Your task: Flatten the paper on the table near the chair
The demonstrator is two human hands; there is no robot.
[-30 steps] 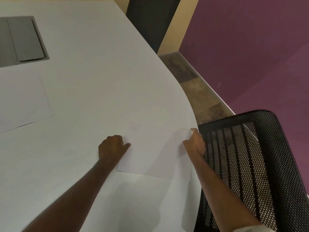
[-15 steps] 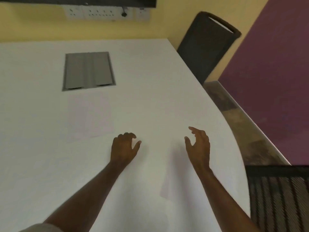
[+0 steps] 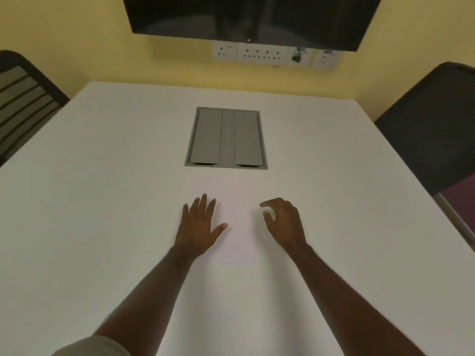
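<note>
Over the sheet of paper [image 3: 236, 217], both hands [image 3: 199, 224] [image 3: 284, 222] have opened wider.

- Between my left grip [image 3: 199, 224] and my right grip [image 3: 284, 222] lies only a flat white sheet [image 3: 232, 217] on the tabletop [image 3: 102, 201]; nothing stands up there.
- Ahead, the grey hatch [image 3: 226, 137] sits flush, so I can slide over it.
- Black chairs [image 3: 24, 98] close both far corners.
- The screen [image 3: 246, 16] hangs over the far edge.
</note>
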